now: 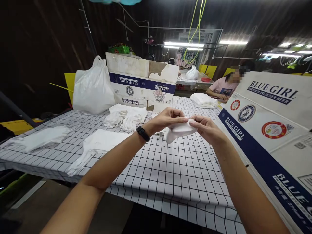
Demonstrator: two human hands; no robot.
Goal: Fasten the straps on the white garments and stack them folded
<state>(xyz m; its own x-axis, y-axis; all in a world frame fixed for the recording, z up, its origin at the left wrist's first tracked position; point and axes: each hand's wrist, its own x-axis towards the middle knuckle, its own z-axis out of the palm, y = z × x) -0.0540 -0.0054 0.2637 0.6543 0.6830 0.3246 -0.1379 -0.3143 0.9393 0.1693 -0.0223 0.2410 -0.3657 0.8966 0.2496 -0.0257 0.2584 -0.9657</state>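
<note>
Both my hands hold one small white cloth piece (179,131) in the air above the checked tablecloth (175,169). My left hand (165,119), with a black band on its wrist, pinches the piece's upper edge from the left. My right hand (207,127) grips the same piece from the right, fingers curled round it. The two hands nearly touch at the fingertips.
Piles of white cloth pieces (126,116) lie on the left and centre of the table, with flat stacks (97,143) nearer me. A white plastic bag (92,86) and a beer carton (142,84) stand behind; another carton (270,130) lies at my right. A person (225,87) sits beyond.
</note>
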